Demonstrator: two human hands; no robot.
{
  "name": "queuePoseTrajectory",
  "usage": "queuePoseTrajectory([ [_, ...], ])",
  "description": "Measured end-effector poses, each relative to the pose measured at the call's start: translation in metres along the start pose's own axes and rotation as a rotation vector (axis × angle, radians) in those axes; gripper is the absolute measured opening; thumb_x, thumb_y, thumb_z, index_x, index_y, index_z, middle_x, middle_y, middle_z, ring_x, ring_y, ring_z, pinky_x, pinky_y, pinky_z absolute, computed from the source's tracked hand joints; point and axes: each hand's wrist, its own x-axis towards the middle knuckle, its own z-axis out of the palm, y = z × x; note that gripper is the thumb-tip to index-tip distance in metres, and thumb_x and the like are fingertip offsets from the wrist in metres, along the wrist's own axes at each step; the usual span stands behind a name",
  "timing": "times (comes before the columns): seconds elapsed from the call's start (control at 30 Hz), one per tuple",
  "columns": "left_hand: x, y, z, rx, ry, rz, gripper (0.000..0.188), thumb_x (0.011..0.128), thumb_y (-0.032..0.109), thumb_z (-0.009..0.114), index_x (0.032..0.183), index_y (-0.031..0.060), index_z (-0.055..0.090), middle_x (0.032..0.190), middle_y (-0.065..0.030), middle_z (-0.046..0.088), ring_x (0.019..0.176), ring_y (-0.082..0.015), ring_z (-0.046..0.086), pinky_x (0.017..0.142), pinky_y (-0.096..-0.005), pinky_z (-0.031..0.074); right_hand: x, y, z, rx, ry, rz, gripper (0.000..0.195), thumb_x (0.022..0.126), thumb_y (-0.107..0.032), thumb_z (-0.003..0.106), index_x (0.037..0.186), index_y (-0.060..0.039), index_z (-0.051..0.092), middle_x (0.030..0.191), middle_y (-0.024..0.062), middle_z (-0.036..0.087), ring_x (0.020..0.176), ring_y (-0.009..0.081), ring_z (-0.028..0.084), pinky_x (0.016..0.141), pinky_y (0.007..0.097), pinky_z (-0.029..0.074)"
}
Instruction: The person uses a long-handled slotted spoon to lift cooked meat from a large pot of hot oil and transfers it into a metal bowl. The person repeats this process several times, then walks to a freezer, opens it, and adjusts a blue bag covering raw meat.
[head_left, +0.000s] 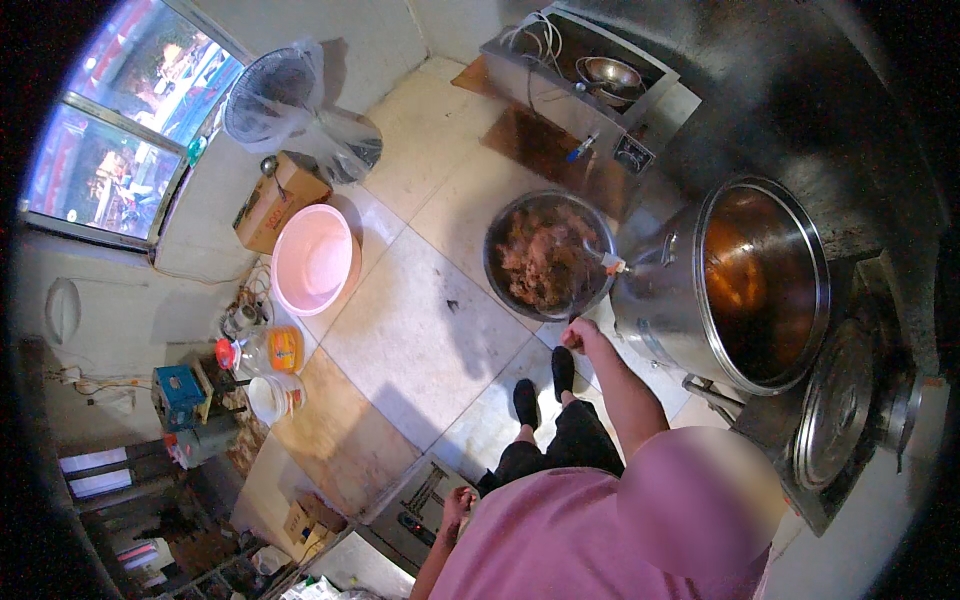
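My right hand (582, 335) is curled just below the near rim of a wide metal pan (490, 271) on the floor. A small dark bit shows at its fingers, and I cannot tell whether it grips something. Brown, lumpy pieces that look like cooked meat (544, 255) fill the pan. My left hand (459, 501) hangs by my side with bent fingers, above a dark floor-level panel (424, 499); its palm is hidden. A tall stainless steel pot (660, 300) stands right of the pan. Brown liquid (739, 281) shows inside it, and its outlet valve (616, 264) points at the pan.
A pink plastic basin (315, 259), a cardboard box (281, 202) and a plastic-wrapped fan (270, 97) line the left wall. Below stand a clear plastic jug (259, 351) and a white bucket (271, 397). A metal stove unit (570, 90) holds a bowl (611, 75); a round lid (836, 405) leans at right.
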Motion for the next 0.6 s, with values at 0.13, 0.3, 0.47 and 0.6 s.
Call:
queuePoseTrajectory([
  [0.13,0.015,-0.021,-0.005,-0.231,-0.014,0.004,0.028,0.093,0.017,0.052,0.114,-0.0023,0.054,0.089,-0.0106,0.065,0.077,-0.0145,0.061,0.065,-0.0278,0.046,-0.027,0.002,0.010,0.456,-0.132,0.033,0.016,0.071,-0.010,0.052,0.057,-0.0046,0.053,0.057,0.0117,0.056,0.042,0.0219,0.049,0.039,0.0314,0.038],
  [0.3,0.019,-0.044,0.002,0.140,0.042,0.105,0.032,0.091,0.021,0.054,0.111,-0.0029,0.056,0.094,-0.0138,0.066,0.084,-0.0206,0.063,0.076,-0.0309,0.048,-0.145,-0.003,0.047,0.338,-0.146,0.000,0.018,0.077,-0.005,0.047,0.060,-0.0002,0.050,0.056,0.0067,0.050,0.047,0.0115,0.046,0.047,0.0221,0.038],
  [0.47,0.069,-0.088,-0.015,-0.030,-0.009,0.130,0.030,0.088,0.022,0.056,0.108,-0.0014,0.059,0.090,-0.0146,0.067,0.081,-0.0247,0.065,0.073,-0.0343,0.050,-0.228,-0.011,0.063,0.739,-0.452,0.123,0.015,0.089,-0.005,0.047,0.084,0.0090,0.049,0.063,0.0018,0.043,0.050,0.0064,0.042,0.045,0.0181,0.036],
  [0.6,0.083,-0.020,-0.020,0.155,-0.172,0.294,0.031,0.089,0.020,0.054,0.111,-0.0018,0.054,0.080,-0.0104,0.064,0.065,-0.0205,0.060,0.061,-0.0317,0.050,-0.323,-0.039,0.072,0.649,-0.479,0.049,0.012,0.089,-0.006,0.049,0.091,0.0056,0.049,0.062,-0.0004,0.040,0.050,0.0043,0.038,0.042,0.0171,0.033],
])
